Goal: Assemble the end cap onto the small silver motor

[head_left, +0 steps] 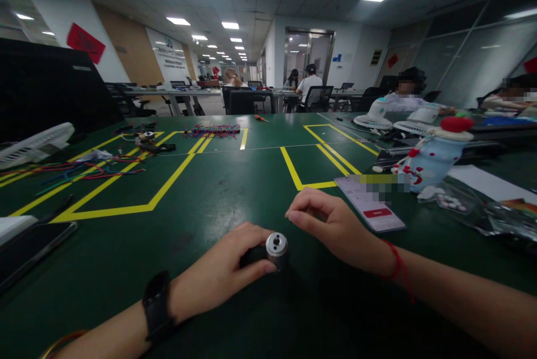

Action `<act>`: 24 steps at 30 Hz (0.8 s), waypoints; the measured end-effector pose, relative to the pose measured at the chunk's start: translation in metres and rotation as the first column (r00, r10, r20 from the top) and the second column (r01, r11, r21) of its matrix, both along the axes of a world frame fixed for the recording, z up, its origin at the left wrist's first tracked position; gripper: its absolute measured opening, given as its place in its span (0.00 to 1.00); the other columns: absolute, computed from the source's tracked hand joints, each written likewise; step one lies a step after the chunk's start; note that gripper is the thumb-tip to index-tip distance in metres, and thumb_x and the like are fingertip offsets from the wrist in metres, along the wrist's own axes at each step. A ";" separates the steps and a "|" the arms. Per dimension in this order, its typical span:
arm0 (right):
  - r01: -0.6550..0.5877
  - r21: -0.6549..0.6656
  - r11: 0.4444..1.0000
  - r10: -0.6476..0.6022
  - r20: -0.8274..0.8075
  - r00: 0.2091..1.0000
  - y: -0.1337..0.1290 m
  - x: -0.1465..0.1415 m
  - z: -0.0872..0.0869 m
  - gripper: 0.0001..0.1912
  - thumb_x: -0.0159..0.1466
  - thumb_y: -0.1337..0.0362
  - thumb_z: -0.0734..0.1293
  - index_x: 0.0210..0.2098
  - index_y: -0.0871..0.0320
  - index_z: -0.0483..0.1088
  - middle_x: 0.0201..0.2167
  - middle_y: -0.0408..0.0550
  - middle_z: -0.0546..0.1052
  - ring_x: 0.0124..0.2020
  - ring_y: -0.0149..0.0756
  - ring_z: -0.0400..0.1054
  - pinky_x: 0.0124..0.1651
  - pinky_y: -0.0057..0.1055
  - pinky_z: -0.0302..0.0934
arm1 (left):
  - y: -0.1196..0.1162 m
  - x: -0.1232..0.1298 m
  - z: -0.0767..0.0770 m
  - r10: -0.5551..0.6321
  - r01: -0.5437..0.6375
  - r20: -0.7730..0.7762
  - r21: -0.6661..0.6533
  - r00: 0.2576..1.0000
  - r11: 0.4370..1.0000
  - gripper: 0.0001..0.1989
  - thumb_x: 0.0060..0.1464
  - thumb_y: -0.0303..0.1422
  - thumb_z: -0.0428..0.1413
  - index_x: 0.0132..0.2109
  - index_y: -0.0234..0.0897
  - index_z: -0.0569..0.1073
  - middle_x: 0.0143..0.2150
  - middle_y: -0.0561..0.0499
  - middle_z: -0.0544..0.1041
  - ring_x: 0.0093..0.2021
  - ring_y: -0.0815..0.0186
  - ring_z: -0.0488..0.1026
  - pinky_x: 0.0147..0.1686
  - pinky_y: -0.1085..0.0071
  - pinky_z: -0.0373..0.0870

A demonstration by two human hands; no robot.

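Observation:
A small round metal motor (277, 244) stands upright on the green table, its silvery end face with a centre hub and small holes turned up. My left hand (235, 258) is closed around its side, thumb in front and fingers behind. To the right and slightly farther off, my right hand (323, 219) hovers with fingers curled in and the thumb near the index fingertip. Whatever may be between those fingertips is hidden or too small to make out. Just beyond the right hand lies a phone (361, 197) with a lit screen.
Yellow tape (109, 215) marks boxes on the table (218, 185). Loose wires (100, 171) lie left, a wire bundle (213, 131) and screwdriver (262, 118) farther back. At right are a light-blue bottle (436, 157), plastic bags (453, 202) and white fans (373, 116). People sit beyond.

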State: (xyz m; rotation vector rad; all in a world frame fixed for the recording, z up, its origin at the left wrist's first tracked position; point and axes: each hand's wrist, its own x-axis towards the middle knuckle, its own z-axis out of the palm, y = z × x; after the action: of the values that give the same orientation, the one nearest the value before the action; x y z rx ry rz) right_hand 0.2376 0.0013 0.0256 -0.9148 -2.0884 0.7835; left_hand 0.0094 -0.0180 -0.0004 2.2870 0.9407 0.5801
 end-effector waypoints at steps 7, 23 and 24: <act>-0.236 -0.042 0.971 0.235 0.358 0.903 0.007 0.022 -0.021 0.08 0.60 0.61 0.68 0.37 0.55 0.77 0.38 0.46 0.72 0.39 0.34 0.65 0.43 0.32 0.59 | 0.001 0.001 0.000 -0.019 0.018 -0.027 -0.025 0.999 1.000 0.10 0.60 0.32 0.56 0.49 0.43 0.69 0.45 0.52 0.72 0.45 0.61 0.68 0.45 0.66 0.63; 0.282 -0.333 0.900 -0.328 -0.089 0.941 0.047 0.043 -0.040 0.19 0.63 0.51 0.61 0.36 0.62 0.73 0.28 0.46 0.71 0.27 0.30 0.63 0.28 0.28 0.56 | 0.002 -0.001 0.000 -0.018 0.016 -0.025 -0.047 1.000 0.999 0.12 0.61 0.33 0.55 0.51 0.46 0.67 0.47 0.54 0.72 0.47 0.62 0.67 0.47 0.67 0.62; 0.221 -0.297 0.929 -0.243 -0.039 0.969 0.044 0.042 -0.037 0.17 0.62 0.52 0.64 0.36 0.61 0.74 0.29 0.46 0.72 0.28 0.30 0.63 0.29 0.28 0.56 | 0.002 -0.001 0.000 -0.016 0.015 -0.026 -0.049 1.000 0.999 0.11 0.61 0.33 0.55 0.51 0.46 0.68 0.47 0.54 0.72 0.46 0.62 0.67 0.47 0.67 0.63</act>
State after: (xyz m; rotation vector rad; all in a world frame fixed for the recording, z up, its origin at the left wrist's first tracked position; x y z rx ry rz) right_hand 0.2797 0.0452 -0.0119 -1.2459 -1.7847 0.9977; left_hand 0.0082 -0.0158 -0.0006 2.2615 0.9385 0.5159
